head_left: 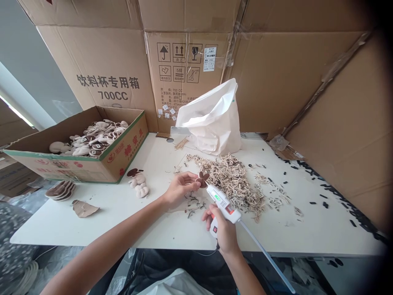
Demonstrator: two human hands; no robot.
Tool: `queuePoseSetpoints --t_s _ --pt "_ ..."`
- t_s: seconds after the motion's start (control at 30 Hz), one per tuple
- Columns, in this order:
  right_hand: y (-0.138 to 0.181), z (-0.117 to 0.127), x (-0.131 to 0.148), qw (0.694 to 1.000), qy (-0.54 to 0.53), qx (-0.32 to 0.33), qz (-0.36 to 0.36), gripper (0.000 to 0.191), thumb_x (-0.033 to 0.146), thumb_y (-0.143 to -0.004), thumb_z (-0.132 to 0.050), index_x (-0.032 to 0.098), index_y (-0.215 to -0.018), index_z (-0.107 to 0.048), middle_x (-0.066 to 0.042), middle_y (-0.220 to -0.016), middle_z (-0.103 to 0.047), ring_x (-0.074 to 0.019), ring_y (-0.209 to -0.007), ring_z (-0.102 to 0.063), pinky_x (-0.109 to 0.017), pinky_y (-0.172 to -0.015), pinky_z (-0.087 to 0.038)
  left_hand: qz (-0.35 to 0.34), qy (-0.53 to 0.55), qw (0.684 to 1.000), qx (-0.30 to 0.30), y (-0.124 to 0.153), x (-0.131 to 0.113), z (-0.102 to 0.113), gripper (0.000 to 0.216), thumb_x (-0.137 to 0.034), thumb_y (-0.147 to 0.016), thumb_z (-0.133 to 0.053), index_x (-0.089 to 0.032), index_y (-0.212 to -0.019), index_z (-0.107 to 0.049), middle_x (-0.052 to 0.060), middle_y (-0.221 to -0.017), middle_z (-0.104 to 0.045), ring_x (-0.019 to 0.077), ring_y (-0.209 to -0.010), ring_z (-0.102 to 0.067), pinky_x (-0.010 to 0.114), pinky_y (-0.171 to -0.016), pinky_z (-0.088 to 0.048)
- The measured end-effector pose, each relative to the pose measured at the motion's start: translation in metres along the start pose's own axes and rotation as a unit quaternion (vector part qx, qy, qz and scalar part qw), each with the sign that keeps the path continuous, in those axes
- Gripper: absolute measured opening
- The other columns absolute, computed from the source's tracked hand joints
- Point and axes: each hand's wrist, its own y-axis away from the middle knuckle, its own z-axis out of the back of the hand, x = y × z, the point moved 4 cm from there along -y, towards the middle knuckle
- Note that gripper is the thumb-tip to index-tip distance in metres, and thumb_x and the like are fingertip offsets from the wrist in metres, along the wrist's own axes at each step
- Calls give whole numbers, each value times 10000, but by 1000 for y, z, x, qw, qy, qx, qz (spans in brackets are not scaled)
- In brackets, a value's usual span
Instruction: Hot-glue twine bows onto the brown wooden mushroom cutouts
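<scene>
1. You face 饮料杯专用箱 and 700CC in black on the large cardboard carton (pixel 92 61).
2. On the panel beside it (pixel 184 69), you can read 向上, 5层 and 700 CC.
3. Red characters on the open carton (pixel 129 141) appear to read 糖蜜豆.
4. The green display on your hot glue gun (pixel 218 198) is too small to read.

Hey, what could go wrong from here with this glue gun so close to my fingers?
The glue gun in your right hand has its tip right by the brown petal-shaped piece pinched in your left hand. Its green display looks lit, so hot glue could burn those fingers. Drips could also land on the pale curled strips just beside it. The long glue stick juts past the white table's edge and might snag on something.
</scene>
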Motion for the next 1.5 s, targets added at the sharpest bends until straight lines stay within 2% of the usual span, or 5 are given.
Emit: queuePoseSetpoints --t_s 0.53,0.87,1.2,1.33,1.5 --pt "-1 3 7 997 -21 -67 32 364 541 -883 -725 190 -791 -694 -45 -672 -700 -128 -446 -524 -252 -417 -355 1 -9 1000 -12 -4 2 8 307 -361 -851 -835 -163 -1053 -716 93 -1020 -777 218 -957 -730 302 -803 -539" --pt "-1 3 10 989 -86 -115 24 407 569 -832 -798 185 -911 -691 20 -540 -607 -119 -394 -469 -236 -376 -313 82 10 985 153 8 8 -11 319 -335 -836 -849 -112 -1051 -773 126 -915 -780 210 -838 -728 294 -729 -519" --pt "0 4 9 988 -106 -108 34 371 539 -859 -780 181 -884 -687 -44 -766 -733 -99 -420 -525 -240 -409 -370 46 -11 996 81 5 -1 -6 349 -399 -840 -840 -136 -982 -659 147 -959 -793 259 -911 -773 314 -745 -550" --pt "-1 4 8 988 -109 -100 32 381 544 -852 -784 176 -875 -689 -56 -766 -736 -100 -413 -520 -240 -408 -360 2 -149 988 30 2 -5 2 279 -403 -890 -763 -157 -969 -657 103 -906 -794 197 -794 -737 290 -693 -524" --pt "-2 3 8 989 -111 -94 34 362 524 -856 -784 176 -862 -687 -62 -769 -741 -106 -418 -528 -243 -416 -361 -41 -457 888 -10 4 -11 1 137 -340 -885 -699 -207 -895 -730 -23 -631 -672 124 -540 -492 263 -555 -350"
